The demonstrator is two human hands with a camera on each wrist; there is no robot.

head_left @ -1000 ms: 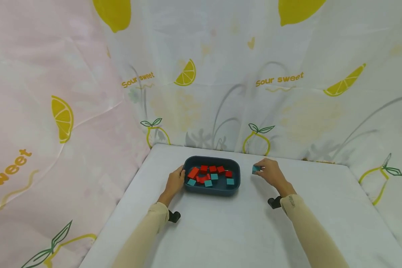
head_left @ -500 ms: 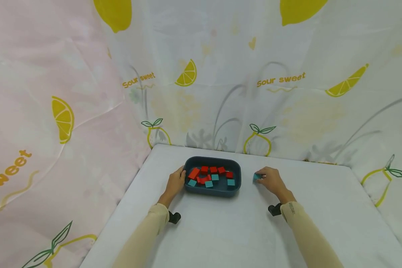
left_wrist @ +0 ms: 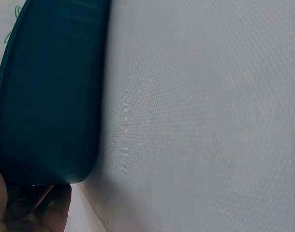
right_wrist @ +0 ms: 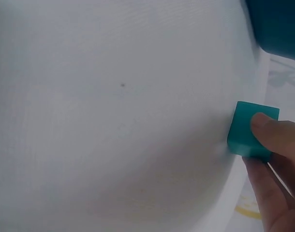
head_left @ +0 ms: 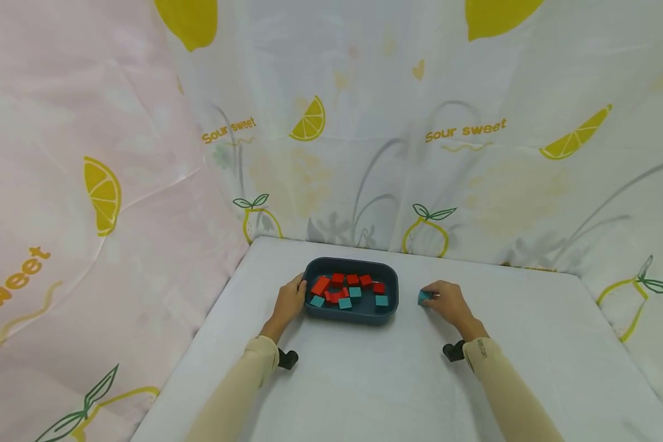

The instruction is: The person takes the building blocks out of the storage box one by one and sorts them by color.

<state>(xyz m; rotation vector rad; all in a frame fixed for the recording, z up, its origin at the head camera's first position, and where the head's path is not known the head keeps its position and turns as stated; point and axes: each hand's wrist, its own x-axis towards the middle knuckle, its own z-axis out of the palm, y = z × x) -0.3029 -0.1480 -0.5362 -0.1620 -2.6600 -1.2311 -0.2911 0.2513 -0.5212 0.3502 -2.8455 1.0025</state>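
Note:
A teal block (right_wrist: 242,125) is pinched between the thumb and fingers of my right hand (head_left: 447,301). It is at the tabletop, to the right of a dark blue bin (head_left: 350,317). My left hand (head_left: 290,301) grips the bin's left end, thumb at the rim and fingers against the outer wall in the left wrist view. Inside the bin lie several red blocks (head_left: 320,285) and several teal blocks (head_left: 345,303), loosely scattered. Part of the held block is hidden by my thumb.
A white-covered table (head_left: 364,380) carries the bin. Behind it and to the left hang curtains (head_left: 331,172) with lemon prints. Black wrist mounts (head_left: 454,351) sit under both wrists.
My right hand has lowered the teal block and brought it slightly nearer, down to the tabletop. My left hand and the bin have stayed in place.

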